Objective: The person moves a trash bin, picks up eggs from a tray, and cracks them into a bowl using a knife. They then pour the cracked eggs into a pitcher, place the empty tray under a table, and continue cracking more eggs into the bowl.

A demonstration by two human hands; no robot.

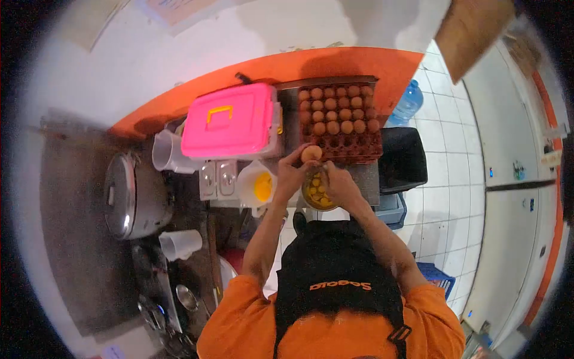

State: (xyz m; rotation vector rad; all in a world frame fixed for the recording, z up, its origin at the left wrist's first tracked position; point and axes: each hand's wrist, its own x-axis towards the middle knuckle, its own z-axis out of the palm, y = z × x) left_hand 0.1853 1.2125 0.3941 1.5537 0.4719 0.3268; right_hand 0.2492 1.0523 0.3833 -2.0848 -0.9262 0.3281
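My left hand (290, 175) has its fingers wrapped round a brown egg (311, 153), held above a bowl (328, 209). Several yolks (315, 190) lie in that bowl, in yellowish liquid. Close beside the egg, over the bowl's right side, my right hand (341, 186) is closed, and what its fingers hold, if anything, is hidden. Just beyond both hands is a dark red egg tray (350, 157) with rows of brown eggs (338, 110) and several bare hollows at its near end. To the left of my left hand stands a white pitcher (246, 184) with yellow liquid in it.
A clear box with a pink lid (245, 122) stands behind two lidded metal containers (217, 178). Farther left are a plastic jug (167, 152), a large lidded pot (128, 194) and a white pitcher (180, 244). A black bin (405, 158) is right of the counter.
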